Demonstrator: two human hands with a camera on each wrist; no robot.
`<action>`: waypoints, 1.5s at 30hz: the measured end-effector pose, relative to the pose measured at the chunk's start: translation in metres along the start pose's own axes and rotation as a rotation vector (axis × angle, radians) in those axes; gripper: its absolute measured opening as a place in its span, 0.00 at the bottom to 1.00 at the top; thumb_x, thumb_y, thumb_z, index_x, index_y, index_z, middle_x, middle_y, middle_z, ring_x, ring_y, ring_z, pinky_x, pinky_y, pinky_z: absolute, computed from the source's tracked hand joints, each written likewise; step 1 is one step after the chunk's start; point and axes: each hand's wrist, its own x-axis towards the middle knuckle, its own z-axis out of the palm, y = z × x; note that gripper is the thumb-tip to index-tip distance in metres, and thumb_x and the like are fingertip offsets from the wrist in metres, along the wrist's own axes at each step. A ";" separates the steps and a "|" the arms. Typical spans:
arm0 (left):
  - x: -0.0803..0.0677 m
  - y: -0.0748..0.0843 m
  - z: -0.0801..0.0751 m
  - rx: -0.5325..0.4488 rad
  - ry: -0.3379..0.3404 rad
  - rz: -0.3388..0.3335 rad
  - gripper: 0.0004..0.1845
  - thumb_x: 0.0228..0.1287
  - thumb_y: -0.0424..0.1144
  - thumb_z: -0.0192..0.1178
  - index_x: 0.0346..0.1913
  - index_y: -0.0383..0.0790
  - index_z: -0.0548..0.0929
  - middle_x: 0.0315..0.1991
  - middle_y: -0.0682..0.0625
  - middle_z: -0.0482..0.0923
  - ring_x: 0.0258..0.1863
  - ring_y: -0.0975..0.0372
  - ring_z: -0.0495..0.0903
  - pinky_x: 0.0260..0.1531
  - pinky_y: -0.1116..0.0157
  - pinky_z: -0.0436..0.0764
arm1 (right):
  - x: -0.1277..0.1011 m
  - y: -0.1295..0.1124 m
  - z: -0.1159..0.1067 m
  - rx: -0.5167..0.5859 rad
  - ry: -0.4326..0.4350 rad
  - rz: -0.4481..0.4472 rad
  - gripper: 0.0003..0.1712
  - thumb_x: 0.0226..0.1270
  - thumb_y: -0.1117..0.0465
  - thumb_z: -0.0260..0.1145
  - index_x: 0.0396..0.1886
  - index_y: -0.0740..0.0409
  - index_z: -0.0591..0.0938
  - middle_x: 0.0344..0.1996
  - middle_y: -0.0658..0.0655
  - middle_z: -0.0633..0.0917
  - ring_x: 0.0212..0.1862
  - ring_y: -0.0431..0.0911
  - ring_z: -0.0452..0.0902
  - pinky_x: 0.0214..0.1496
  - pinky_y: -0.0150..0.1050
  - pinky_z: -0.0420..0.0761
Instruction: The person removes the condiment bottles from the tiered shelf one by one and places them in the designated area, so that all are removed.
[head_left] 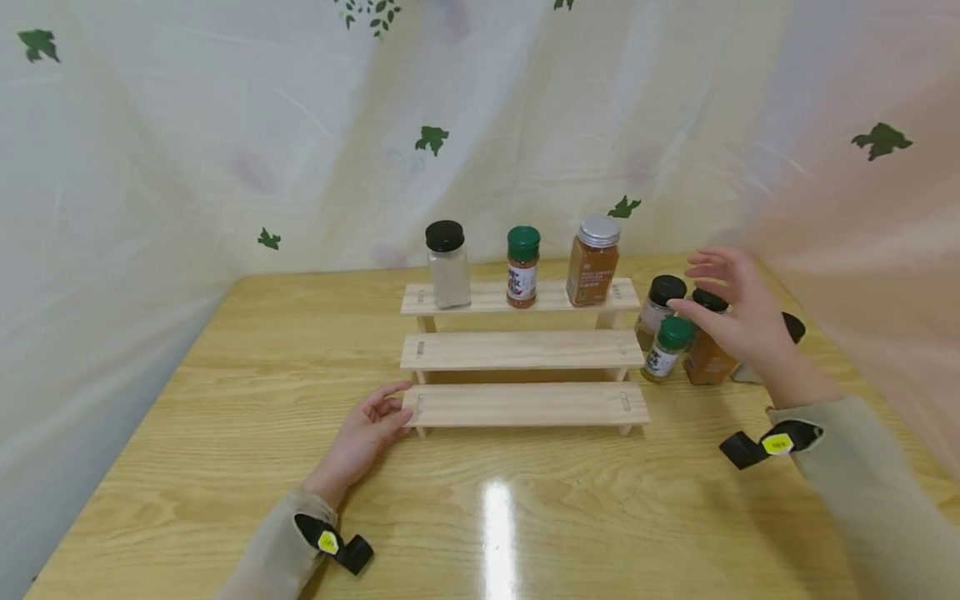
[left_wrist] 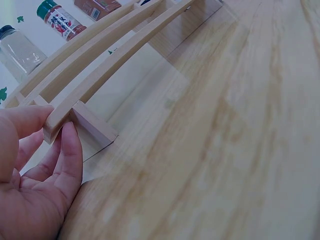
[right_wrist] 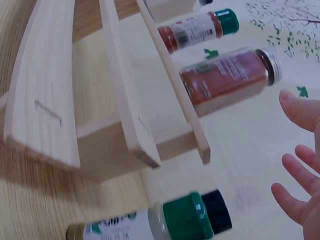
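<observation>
A three-step wooden spice rack [head_left: 525,406] stands on the table. My left hand [head_left: 365,433] pinches the left end of its lowest shelf, thumb above and fingers below in the left wrist view. My right hand [head_left: 738,312], fingers apart and holding nothing, is over a group of spice jars right of the rack. Nearest its thumb are a green-capped jar [head_left: 662,358] and a black-capped jar [head_left: 651,319]. Partly behind the hand are an orange-brown jar [head_left: 708,360] and another black-capped jar [head_left: 793,327]. The top shelf bears a black-capped jar of pale powder [head_left: 450,275], a green-capped red spice jar [head_left: 522,271] and a silver-capped red pepper jar [head_left: 592,271].
The wood-grain table [head_left: 300,358] extends on both sides and in front of the rack. A pale curtain [head_left: 225,125] with green leaf prints hangs along the back and sides, close behind the top shelf and beside the jars on the right.
</observation>
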 end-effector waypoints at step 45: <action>0.000 -0.002 -0.001 0.013 -0.023 0.017 0.28 0.67 0.25 0.51 0.69 0.27 0.58 0.38 0.58 0.77 0.39 0.71 0.78 0.41 0.74 0.80 | 0.040 -0.035 0.076 0.140 -0.065 0.055 0.50 0.55 0.67 0.71 0.72 0.48 0.53 0.64 0.65 0.62 0.63 0.61 0.62 0.61 0.62 0.69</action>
